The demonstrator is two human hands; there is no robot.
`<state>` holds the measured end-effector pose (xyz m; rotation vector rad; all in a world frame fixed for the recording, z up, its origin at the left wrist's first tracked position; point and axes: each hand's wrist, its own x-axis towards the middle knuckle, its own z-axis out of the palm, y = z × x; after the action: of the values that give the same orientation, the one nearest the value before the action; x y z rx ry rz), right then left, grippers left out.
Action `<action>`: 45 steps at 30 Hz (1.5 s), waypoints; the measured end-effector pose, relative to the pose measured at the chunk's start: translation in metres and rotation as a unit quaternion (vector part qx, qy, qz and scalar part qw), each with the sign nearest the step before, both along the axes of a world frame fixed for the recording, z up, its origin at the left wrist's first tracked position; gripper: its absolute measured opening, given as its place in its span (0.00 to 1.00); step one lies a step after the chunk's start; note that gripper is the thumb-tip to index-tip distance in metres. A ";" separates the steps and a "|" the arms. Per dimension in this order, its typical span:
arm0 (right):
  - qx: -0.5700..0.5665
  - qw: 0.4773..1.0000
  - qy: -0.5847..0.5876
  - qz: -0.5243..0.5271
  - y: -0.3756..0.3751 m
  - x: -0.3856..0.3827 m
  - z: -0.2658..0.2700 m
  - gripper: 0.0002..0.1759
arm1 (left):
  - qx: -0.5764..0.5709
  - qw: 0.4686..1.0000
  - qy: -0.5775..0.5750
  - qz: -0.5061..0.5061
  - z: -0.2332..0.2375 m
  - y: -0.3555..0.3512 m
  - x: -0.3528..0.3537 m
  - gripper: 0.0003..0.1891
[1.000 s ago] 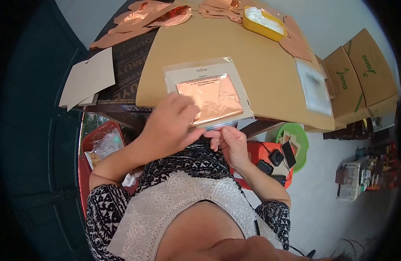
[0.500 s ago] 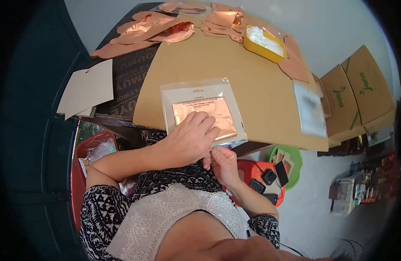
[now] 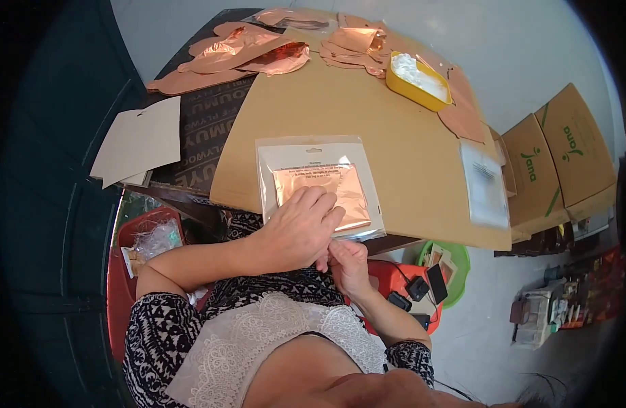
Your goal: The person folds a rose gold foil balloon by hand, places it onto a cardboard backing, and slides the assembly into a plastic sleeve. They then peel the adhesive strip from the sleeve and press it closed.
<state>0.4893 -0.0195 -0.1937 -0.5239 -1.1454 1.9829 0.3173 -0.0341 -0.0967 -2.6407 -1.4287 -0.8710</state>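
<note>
A clear plastic bag (image 3: 372, 182) lies at the table's front edge. Inside it are a pale card with a hang hole and a folded, shiny copper-coloured sheet (image 3: 350, 197), under printed warning text. My left hand (image 3: 301, 228) bends over the bag's lower part, its fingers curled on the copper sheet and its thumb down by the front edge. Close against it, my right hand (image 3: 349, 265) is closed in a pinch just below the bag's lower edge. What lies between those fingertips is hidden.
Copper-coloured cutouts (image 3: 241, 54) lie along the table's back. A yellow tub (image 3: 432, 100) holds something white. Pale cards (image 3: 140, 143) are at left, clear bags (image 3: 483, 187) at right. Cardboard boxes (image 3: 530, 166), a red bin (image 3: 126, 234) and a green basin (image 3: 460, 272) stand around.
The view has shifted slightly, so the table and bag sit lower in the picture. Both hands stay at the bag's lower edge in nearly the same pose.
</note>
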 end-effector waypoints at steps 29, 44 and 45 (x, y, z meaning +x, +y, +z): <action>-0.128 0.945 0.009 -0.301 0.005 0.054 0.045 0.16 | -0.005 0.997 -0.079 0.023 0.032 0.012 -0.030 0.17; 0.012 0.975 -0.114 -0.190 -0.005 0.056 0.037 0.09 | -0.394 0.815 -0.423 0.032 0.020 0.102 -0.053 0.15; 0.018 0.984 -0.101 -0.149 -0.005 0.059 0.033 0.11 | -0.398 0.784 -0.477 0.022 0.027 0.098 -0.043 0.13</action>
<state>0.5480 -0.0242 -0.1611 -0.8410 -1.1461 1.6777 0.2745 0.0643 -0.0695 -2.6631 -2.5024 -2.2405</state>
